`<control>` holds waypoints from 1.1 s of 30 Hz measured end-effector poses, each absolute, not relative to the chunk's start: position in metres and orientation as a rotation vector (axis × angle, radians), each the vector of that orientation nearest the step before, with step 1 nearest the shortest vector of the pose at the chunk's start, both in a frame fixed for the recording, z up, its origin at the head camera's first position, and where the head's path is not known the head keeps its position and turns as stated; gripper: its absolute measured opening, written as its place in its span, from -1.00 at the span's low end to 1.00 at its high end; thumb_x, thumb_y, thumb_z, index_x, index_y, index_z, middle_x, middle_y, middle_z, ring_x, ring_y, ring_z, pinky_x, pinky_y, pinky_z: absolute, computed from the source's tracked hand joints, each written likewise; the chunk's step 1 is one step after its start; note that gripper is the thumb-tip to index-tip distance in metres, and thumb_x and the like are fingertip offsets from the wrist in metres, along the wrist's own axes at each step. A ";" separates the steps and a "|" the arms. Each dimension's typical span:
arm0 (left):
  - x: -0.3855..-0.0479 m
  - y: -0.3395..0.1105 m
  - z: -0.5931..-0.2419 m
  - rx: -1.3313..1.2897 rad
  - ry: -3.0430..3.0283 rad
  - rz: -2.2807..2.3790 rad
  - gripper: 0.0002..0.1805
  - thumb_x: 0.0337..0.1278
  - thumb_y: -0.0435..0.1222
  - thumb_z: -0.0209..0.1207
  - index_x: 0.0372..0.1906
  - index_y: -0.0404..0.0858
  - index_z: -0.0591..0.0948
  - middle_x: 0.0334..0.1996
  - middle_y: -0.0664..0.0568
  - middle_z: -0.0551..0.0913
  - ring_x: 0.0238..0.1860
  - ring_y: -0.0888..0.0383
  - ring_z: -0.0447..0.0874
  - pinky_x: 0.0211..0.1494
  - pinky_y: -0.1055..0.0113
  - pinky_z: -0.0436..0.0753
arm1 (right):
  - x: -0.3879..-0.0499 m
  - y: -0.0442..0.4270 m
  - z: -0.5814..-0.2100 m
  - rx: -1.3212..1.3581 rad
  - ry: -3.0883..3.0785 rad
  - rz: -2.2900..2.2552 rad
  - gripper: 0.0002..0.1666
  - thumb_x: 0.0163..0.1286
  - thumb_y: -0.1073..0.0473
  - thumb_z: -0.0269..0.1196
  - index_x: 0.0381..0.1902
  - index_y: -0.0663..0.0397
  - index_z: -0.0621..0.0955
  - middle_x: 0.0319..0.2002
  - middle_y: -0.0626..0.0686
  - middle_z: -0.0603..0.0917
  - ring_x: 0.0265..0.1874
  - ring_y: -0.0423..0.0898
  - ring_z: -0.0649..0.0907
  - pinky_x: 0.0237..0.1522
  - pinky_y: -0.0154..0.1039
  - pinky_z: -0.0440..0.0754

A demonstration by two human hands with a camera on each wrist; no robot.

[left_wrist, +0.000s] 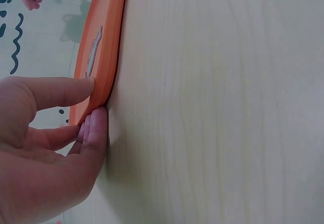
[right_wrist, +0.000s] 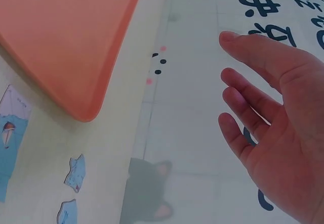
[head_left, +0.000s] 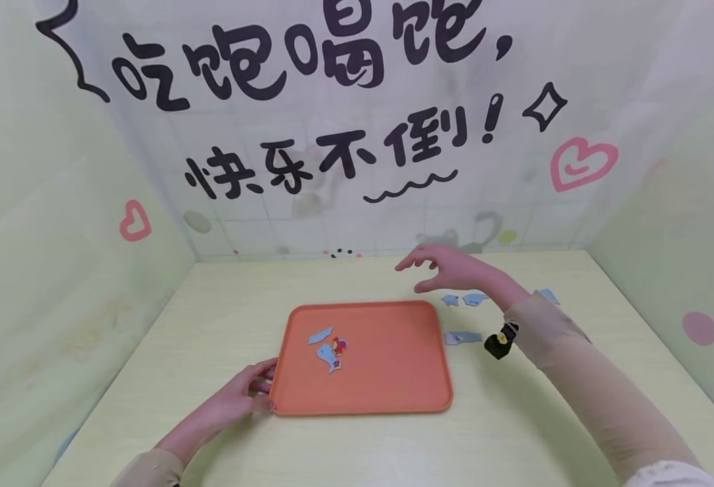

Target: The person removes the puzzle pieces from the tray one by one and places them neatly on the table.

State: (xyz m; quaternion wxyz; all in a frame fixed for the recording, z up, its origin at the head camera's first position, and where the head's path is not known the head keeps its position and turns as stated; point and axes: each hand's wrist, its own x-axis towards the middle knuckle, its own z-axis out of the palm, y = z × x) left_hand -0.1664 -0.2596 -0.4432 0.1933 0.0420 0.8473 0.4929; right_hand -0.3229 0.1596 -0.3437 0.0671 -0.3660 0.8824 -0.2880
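Observation:
An orange tray [head_left: 387, 365] lies on the table, with several small picture pieces on its left half, among them a blue one [head_left: 326, 353] and a red one [head_left: 340, 347]. My left hand [head_left: 241, 396] grips the tray's left edge; in the left wrist view the thumb of that hand [left_wrist: 55, 143] lies over the rim [left_wrist: 109, 57] and the fingers are at its outer side. Above the table, beyond the tray's far right corner [right_wrist: 86, 115], my right hand [right_wrist: 278, 117] hangs with fingers spread and slightly bent, holding nothing.
Right of the tray lie loose blue pieces [head_left: 450, 299] [right_wrist: 76, 173], another blue piece [head_left: 474, 299] and a longer one [head_left: 463, 337]. One more [head_left: 548, 295] is beyond the right forearm. A black ornament with a yellow centre [head_left: 501, 340] is at the right sleeve. Printed walls enclose the table.

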 end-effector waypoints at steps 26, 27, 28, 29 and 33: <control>-0.165 -0.260 -0.445 0.149 2.358 1.424 -0.05 -0.04 -0.49 0.28 0.50 -0.46 0.10 0.27 -0.32 0.36 0.12 -0.05 0.48 0.04 0.29 0.53 | -0.331 0.074 -0.393 -1.165 2.491 -1.203 -0.51 0.25 0.07 0.40 0.16 -0.29 0.62 0.13 -0.19 0.62 0.09 -0.15 0.53 0.22 0.08 0.50; -0.164 -0.259 -0.445 0.143 2.356 1.427 -0.06 -0.03 -0.49 0.28 0.50 -0.45 0.10 0.27 -0.32 0.36 0.12 -0.05 0.48 0.03 0.29 0.53 | -0.331 0.073 -0.396 -1.159 2.476 -1.223 -0.51 0.25 0.07 0.40 0.16 -0.27 0.62 0.14 -0.17 0.63 0.09 -0.14 0.53 0.23 0.12 0.49; -0.164 -0.259 -0.445 0.135 2.357 1.428 -0.06 -0.03 -0.49 0.27 0.50 -0.45 0.11 0.27 -0.31 0.36 0.12 -0.05 0.47 0.01 0.29 0.53 | -0.330 0.071 -0.399 -1.147 2.465 -1.235 -0.51 0.26 0.05 0.39 0.17 -0.26 0.62 0.14 -0.16 0.63 0.10 -0.13 0.54 0.24 0.12 0.48; -0.164 -0.259 -0.446 0.126 2.359 1.429 -0.07 -0.02 -0.49 0.27 0.50 -0.44 0.11 0.27 -0.31 0.36 0.12 -0.05 0.47 0.00 0.30 0.53 | -0.329 0.069 -0.401 -1.137 2.452 -1.247 -0.51 0.27 0.06 0.39 0.17 -0.25 0.61 0.15 -0.14 0.63 0.11 -0.10 0.53 0.25 0.16 0.47; -0.164 -0.258 -0.447 0.082 2.366 1.426 -0.09 0.01 -0.48 0.27 0.50 -0.40 0.13 0.28 -0.26 0.37 0.13 -0.04 0.46 -0.04 0.28 0.52 | -0.328 0.063 -0.413 -1.123 2.403 -1.278 -0.50 0.28 0.09 0.38 0.20 -0.18 0.61 0.17 -0.05 0.62 0.14 0.09 0.54 0.25 0.19 0.46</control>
